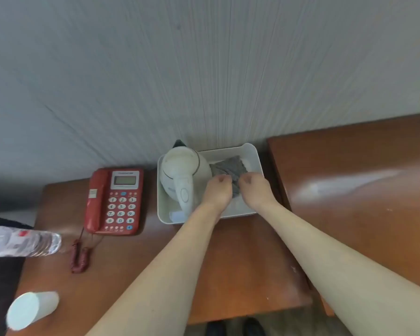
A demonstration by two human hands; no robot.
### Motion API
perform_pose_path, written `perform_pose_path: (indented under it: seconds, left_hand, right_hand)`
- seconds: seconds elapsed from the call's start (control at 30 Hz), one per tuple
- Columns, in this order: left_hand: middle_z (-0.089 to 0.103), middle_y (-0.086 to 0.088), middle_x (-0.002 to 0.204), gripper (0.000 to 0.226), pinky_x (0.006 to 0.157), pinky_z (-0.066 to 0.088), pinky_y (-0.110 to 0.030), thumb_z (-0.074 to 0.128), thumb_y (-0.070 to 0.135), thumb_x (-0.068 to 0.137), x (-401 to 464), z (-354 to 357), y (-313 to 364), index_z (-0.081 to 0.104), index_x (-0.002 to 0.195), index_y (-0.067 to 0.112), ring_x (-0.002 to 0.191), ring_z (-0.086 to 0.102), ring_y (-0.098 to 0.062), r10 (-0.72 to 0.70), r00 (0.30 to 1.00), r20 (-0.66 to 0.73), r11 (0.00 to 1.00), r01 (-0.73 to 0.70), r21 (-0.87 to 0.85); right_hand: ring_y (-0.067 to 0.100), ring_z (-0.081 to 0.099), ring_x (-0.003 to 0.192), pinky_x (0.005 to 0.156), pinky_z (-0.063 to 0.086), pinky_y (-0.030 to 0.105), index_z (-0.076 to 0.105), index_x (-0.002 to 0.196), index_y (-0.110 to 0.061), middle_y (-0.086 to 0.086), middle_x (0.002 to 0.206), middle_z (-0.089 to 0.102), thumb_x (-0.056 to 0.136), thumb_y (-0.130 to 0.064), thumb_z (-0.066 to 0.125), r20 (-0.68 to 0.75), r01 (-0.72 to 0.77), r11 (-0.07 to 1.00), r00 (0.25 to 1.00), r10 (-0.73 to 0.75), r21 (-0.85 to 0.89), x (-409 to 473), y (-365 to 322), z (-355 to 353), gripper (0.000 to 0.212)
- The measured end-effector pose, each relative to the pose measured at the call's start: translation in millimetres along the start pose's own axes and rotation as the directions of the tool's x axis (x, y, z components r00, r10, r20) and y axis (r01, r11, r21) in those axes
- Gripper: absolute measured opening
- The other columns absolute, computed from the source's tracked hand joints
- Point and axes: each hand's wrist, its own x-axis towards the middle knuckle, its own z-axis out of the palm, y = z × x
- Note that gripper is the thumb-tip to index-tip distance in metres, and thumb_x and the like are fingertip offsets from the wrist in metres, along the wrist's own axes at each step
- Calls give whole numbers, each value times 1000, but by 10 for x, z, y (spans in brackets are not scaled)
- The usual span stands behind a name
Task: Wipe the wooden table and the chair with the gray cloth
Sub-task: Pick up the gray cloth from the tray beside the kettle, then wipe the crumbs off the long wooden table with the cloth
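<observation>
left hand (218,190): reaching forward into the white tray (257,154), back of the hand facing up, fingers curling down and pinching the near left edge of the gray cloth (229,168).
right hand (255,189): lying just beside the left one, also knuckles up, fingers curling onto the cloth's near right edge and gripping it.
arms: both forearms are stretching from the bottom of the view, bare, converging toward the tray — wrists nearly straight.
gray cloth: lying bunched inside the tray, in its right half, touching the white kettle (183,173).
white kettle: standing in the tray's left half, handle pointing toward the person.
white tray: sitting at the back of the wooden worktop (240,263), against the wall.
red telephone (114,202): resting left of the tray, its coiled cord trailing toward the near edge.
plastic bottle (22,241): showing at the far left — blurred.
white cup (32,309): standing at the near left corner.
second surface (361,190): a higher brown top adjoining on the right.
</observation>
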Motion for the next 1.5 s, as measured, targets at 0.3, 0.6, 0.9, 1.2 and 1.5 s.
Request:
perform_pose_path:
  seconds: [0.3, 0.6, 0.9, 1.2, 1.5]
  left_hand:
    - [53, -21, 140, 47, 108, 40, -42, 42, 32, 100, 617, 459, -457, 51, 138, 6, 126, 52, -35, -101, 994, -45, 990, 105, 95]
    - [67, -21, 120, 45, 96, 51, -44, 57, 33, 96, 780, 629, -587, 59, 123, -4, 110, 64, -35, -180, 933, -312, 971, 118, -208]
    - [69, -5, 74, 29, 69, 53, -33, 80, 33, 82, 606, 432, -551, 65, 71, 10, 72, 63, -22, -176, 966, -191, 902, 81, -425]
    - [77, -7, 97, 14, 92, 56, -49, 72, 24, 89, -56, 579, 388, 70, 96, 11, 99, 72, -28, 120, 993, -7, 897, -111, -428]
    - [78, -7, 101, 48, 92, 55, -53, 82, 35, 73, -1304, 1481, 1496, 72, 113, 12, 101, 72, -31, 393, 873, 289, 884, -272, -379]
  right_hand:
    - [37, 34, 143, 116, 28, 41, 34, 151, 0, 23, 157, 32, 104, -15, 46, 75, 8, 992, 997, 1, -126, 640, 423, 483, 51]
    - [41, 63, 116, 87, 48, 39, 53, 126, 9, 27, 125, 65, 101, -25, 57, -94, -168, 986, 982, 165, -24, 771, 414, 601, 42]
    - [20, 55, 61, 65, 46, 39, 56, 65, -14, -2, 63, 57, 86, -20, 63, -111, -185, 879, 960, 258, 440, 369, 368, 374, 23]
    - [10, 49, 58, 51, 41, 21, 63, 80, -2, 6, 70, 54, 85, -8, 65, -216, 6, 579, 931, 295, 815, -192, 128, -820, 8]
    - [31, 59, 85, 74, 44, 40, 66, 95, 3, 24, 90, 64, 91, -3, 64, -288, 225, 189, 845, 450, 956, -1220, 413, -2693, 7]
